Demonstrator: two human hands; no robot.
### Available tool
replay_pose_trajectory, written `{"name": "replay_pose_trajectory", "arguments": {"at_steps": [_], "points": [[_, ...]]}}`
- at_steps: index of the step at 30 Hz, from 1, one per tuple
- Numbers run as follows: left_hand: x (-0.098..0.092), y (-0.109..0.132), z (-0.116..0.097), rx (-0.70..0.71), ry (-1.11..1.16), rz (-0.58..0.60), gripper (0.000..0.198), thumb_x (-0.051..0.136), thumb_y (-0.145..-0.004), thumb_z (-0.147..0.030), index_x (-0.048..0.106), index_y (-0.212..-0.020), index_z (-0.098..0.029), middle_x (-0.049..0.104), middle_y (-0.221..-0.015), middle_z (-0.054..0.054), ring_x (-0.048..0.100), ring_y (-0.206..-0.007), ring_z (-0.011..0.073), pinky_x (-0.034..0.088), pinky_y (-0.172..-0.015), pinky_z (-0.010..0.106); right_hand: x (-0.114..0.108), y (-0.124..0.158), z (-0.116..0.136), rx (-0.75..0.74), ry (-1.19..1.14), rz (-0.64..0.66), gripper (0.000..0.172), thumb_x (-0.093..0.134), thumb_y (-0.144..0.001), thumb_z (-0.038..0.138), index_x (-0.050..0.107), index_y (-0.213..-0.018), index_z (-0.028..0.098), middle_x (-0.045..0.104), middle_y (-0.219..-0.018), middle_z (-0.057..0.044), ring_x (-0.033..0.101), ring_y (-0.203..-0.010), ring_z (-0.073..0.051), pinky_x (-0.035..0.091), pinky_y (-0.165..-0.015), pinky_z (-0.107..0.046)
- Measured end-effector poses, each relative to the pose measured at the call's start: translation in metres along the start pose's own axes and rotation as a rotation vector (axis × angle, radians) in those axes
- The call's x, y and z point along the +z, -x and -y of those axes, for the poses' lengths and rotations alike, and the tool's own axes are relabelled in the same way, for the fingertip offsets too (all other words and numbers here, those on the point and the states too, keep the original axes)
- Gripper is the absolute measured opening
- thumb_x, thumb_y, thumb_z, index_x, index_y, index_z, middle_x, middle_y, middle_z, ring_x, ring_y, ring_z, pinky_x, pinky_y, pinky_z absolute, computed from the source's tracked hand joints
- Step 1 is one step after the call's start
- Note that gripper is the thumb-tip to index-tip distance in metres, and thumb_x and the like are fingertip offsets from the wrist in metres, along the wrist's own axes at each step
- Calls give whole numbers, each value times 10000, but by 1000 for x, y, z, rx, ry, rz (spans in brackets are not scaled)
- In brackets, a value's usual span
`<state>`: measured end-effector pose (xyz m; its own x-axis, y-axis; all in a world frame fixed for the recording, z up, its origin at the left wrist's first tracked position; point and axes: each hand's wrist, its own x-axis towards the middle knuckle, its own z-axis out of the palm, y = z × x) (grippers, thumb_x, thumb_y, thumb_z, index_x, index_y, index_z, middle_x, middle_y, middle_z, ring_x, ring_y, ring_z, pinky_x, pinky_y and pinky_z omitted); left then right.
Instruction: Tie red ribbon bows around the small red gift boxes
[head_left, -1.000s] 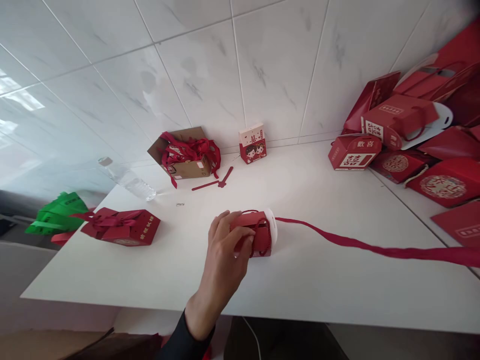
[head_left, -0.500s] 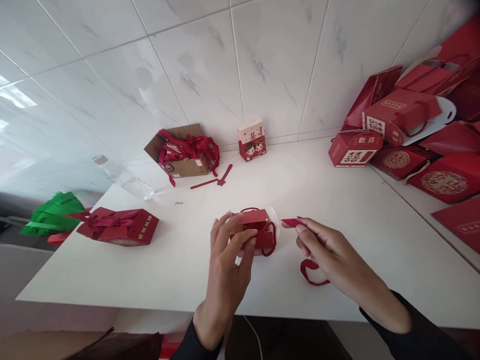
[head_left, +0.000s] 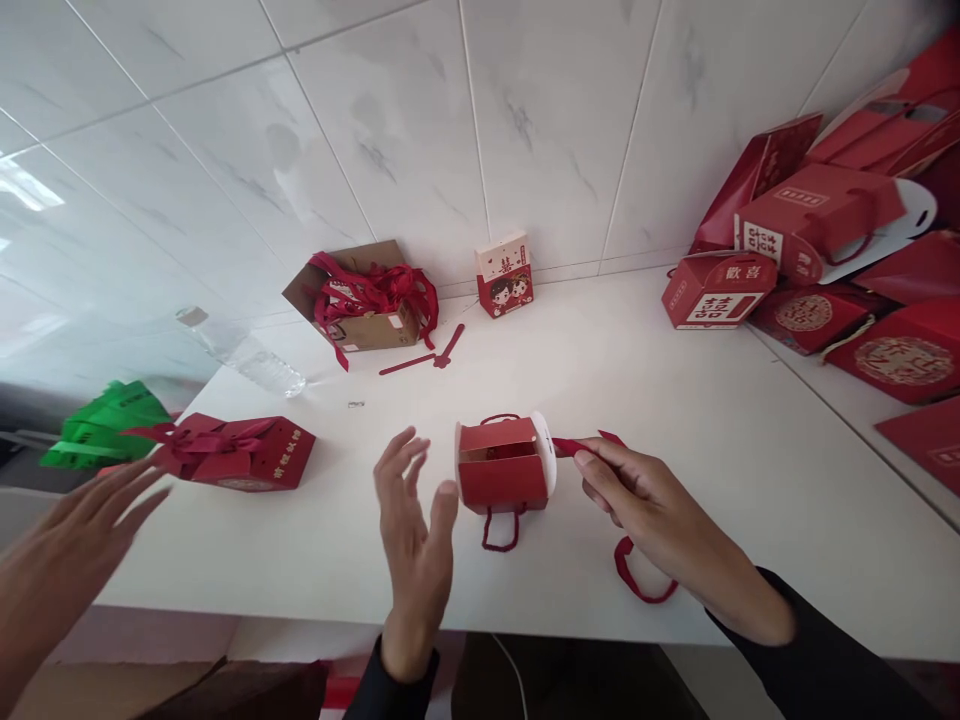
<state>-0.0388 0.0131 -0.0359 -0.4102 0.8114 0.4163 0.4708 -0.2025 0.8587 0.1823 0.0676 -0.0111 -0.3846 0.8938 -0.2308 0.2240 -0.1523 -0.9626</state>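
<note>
A small hand-packing workplace for gift boxes is shown. A plain white bench (head_left: 675, 480) is set against a wall (head_left: 525, 120) of large marble-look tiles. Folded red gift boxes and bags (head_left: 817, 230) are heaped at the right end. Loose red ribbons (head_left: 375, 288) are kept in a cardboard carton (head_left: 375, 332), and one ribbon-tied box (head_left: 240, 455) is laid aside, well apart from an open red box (head_left: 502, 475).

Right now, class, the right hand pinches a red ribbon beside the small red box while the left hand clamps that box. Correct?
No. The head view shows the left hand open beside the small red box, not clamping it. The right hand does pinch the red ribbon beside it.
</note>
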Motion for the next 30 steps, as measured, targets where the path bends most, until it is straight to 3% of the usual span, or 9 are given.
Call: {"name": "replay_pose_trajectory", "arguments": {"at_steps": [3,5,10,13,17,19,22,26,30], "points": [[12,-14,8,-224,75,181,432,593,-966,-404,512,-1375,-291,523,-1473,100,535,-1328,282,477,-1067,470,3,-2,2,12,-23,10,459,435,-1021,621,483,-799,223,335,-690,59,244,-571,-114,223,-518,-268],[20,-15,8,-250,40,267,462,627,-945,-399,513,-1378,-285,557,-1450,92,538,-1332,282,469,-1075,467,3,-1,3,11,-33,8,461,449,-1010,633,496,-805,223,328,-674,61,242,-567,-114,215,-511,-264],[31,13,-3,-221,-63,261,396,588,-965,-327,497,-1349,-290,596,-1371,84,579,-1274,263,506,-1017,447,-1,15,2,90,-12,9,485,438,-999,664,545,-822,225,285,-655,65,212,-560,-118,205,-498,-262],[31,32,-9,-84,-164,217,504,536,-990,-252,386,-1467,-318,482,-1479,111,510,-1349,262,512,-1010,435,-5,29,-2,132,-20,-1,493,425,-997,676,545,-825,229,295,-667,61,222,-559,-121,221,-495,-266],[27,39,-18,145,-298,341,342,539,-977,-221,571,-1306,-309,385,-1536,85,425,-1388,282,460,-1074,489,-5,43,-4,149,-35,-36,487,433,-999,662,504,-794,226,332,-679,52,270,-573,-124,262,-501,-266],[24,37,-24,142,-309,427,264,554,-977,-282,613,-1233,-291,414,-1517,80,399,-1387,299,453,-1077,512,-3,46,-1,153,-26,-10,472,442,-1004,643,524,-805,222,340,-674,52,269,-567,-120,259,-500,-266],[24,32,-34,88,-249,470,299,478,-1018,-334,583,-1298,-317,442,-1499,66,364,-1412,284,434,-1100,522,2,47,3,101,1,33,459,444,-1021,604,565,-815,212,354,-669,51,281,-578,-117,271,-522,-266],[30,31,-41,69,-207,415,229,560,-986,-324,598,-1212,-312,481,-1439,60,412,-1373,268,449,-1087,503,4,46,3,70,-1,96,404,448,-1037,570,623,-936,220,367,-685,52,292,-589,-117,267,-513,-258],[33,33,-39,76,-194,376,186,596,-966,-257,610,-1146,-299,518,-1384,61,455,-1330,255,473,-1060,484,0,47,3,93,13,98,393,493,-1028,538,565,-822,212,308,-681,61,244,-573,-109,222,-503,-271]]}}
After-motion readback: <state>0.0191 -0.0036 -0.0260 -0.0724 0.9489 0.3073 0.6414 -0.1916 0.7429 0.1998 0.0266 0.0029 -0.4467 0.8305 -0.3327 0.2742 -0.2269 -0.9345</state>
